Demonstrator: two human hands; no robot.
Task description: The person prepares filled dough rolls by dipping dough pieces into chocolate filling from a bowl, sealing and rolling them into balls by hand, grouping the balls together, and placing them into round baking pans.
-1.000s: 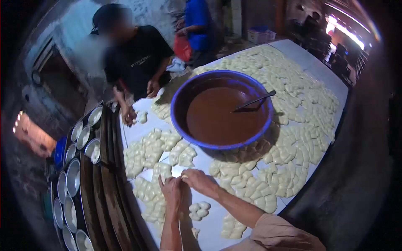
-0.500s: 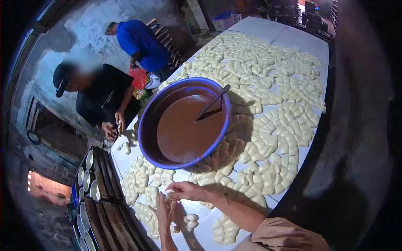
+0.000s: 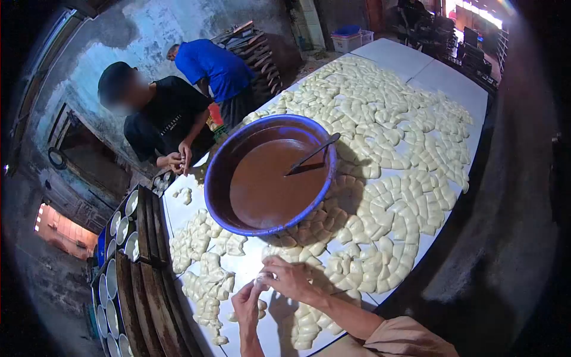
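Observation:
Above the near part of the white table, my left hand (image 3: 246, 299) and my right hand (image 3: 285, 278) meet around a small pale dough piece (image 3: 262, 279). The fingers of both are closed on it. A few shaped dough pieces (image 3: 260, 308) lie just beside my left hand, partly hidden by it. Flattened dough (image 3: 208, 285) spreads to the left of my hands. Beyond them stands a blue basin (image 3: 270, 231) of brown filling (image 3: 267, 184), with a dark spatula (image 3: 312, 154) leaning in it. Cut dough pieces (image 3: 386, 208) cover much of the table (image 3: 446, 80) to the right.
Round metal tins (image 3: 112, 276) stand on dark wooden racks (image 3: 148, 297) along the left edge. A person in black (image 3: 166, 116) works with both hands at the table's far left side. Behind, a person in blue (image 3: 217, 68) bends near stacked wood (image 3: 256, 56).
The view has swung. My hands have brought the dough piece up over the shaped pieces. The person in black has lifted both hands off the table; the person in blue now bends down.

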